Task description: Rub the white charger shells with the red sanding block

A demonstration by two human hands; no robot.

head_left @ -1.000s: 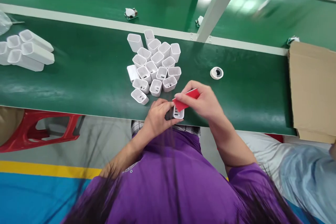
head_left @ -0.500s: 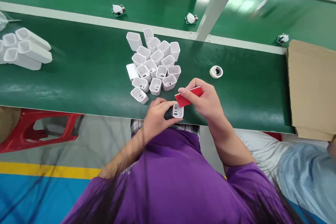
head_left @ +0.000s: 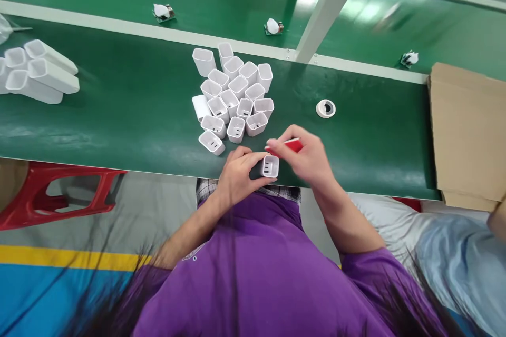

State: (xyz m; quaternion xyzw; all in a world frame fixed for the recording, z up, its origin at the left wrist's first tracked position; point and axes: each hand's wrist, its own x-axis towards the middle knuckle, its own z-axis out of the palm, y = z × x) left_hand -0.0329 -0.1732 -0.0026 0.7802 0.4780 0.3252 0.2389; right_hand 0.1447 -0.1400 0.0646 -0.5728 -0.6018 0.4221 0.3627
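Observation:
My left hand (head_left: pixel 242 172) grips a white plastic charger housing (head_left: pixel 271 167) between thumb and fingers at the front edge of the green bench. The housing's open end faces up, and dark slots show inside it. In my right hand (head_left: pixel 306 157) is a flat red piece (head_left: pixel 293 145), pinched by thumb and fingers, its lower end at the housing's upper rim. Whether it touches the rim I cannot tell. Just beyond my hands stands a cluster of similar white housings (head_left: pixel 236 129), mostly open end up; one lies on its side.
More white housings (head_left: pixel 47 76) lie stacked at the left. A white roll of tape or ring (head_left: pixel 326 109) rests right of the cluster. Small circuit boards (head_left: pixel 273 27) sit on the green surface behind the rail. Cardboard (head_left: pixel 466 137) covers the right end; a red stool (head_left: pixel 59 195) stands lower left.
My right hand has tilted the red piece, so less of its face shows, and lowered slightly. The circuit boards behind the rail have shifted left. My left hand still grips the housing.

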